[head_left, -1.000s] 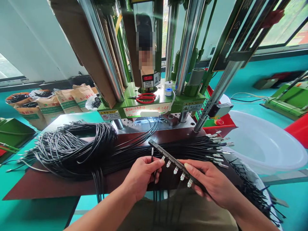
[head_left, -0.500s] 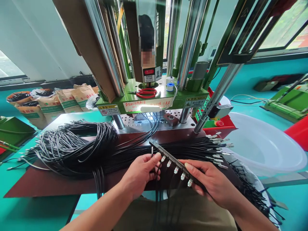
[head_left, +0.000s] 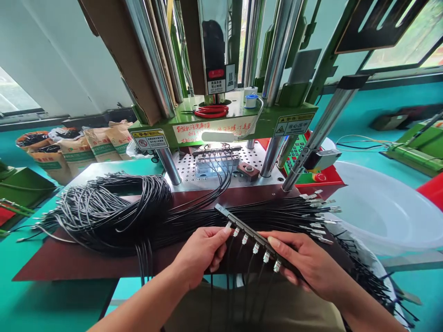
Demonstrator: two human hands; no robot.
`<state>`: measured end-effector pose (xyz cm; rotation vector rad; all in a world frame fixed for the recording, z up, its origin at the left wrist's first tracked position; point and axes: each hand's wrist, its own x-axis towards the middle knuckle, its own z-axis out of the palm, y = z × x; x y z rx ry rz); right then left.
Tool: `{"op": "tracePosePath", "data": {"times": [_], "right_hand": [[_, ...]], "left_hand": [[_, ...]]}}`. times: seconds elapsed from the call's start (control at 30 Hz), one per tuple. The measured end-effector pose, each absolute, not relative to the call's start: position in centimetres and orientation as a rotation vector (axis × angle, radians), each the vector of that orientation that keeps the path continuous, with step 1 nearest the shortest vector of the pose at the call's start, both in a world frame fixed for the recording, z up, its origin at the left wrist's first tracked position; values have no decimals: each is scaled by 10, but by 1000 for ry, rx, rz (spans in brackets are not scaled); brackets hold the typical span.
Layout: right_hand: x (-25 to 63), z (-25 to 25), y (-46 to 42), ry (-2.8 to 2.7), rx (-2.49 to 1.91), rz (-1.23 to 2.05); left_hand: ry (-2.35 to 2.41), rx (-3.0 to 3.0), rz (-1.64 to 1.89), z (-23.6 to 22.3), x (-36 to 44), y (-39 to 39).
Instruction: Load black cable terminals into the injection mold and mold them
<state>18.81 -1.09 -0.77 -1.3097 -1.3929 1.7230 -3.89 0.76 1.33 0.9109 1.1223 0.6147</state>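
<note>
My right hand (head_left: 304,265) grips a long black fixture bar (head_left: 242,228), tilted up to the left, with several metal-tipped black cables hanging from its slots. My left hand (head_left: 204,253) pinches the connector end of a black cable (head_left: 228,227) against the bar's upper part. Both hands hover just above the near edge of the brown work board (head_left: 69,265). Behind them a thick bundle of black cables (head_left: 114,212) lies across the board, its metal connector ends (head_left: 318,216) fanned out to the right.
A green moulding press (head_left: 224,124) with chrome columns stands behind the board, cables in its open mould plate (head_left: 214,163). Red scissors (head_left: 211,111) and a wire spool (head_left: 251,101) lie on it. White basin (head_left: 380,207) at right, paper sacks (head_left: 79,147) at left.
My left hand has brought the cable end up to the bar and now presses it into a slot. The view has tilted, showing the press's mould plate.
</note>
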Motion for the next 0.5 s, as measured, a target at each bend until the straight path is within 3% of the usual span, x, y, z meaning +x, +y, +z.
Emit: {"op": "tracePosePath", "data": {"times": [0.5], "right_hand": [[189,-11,-10,-1492,-1276,1693]], "left_hand": [[1127,865,596,11,-42,11]]}}
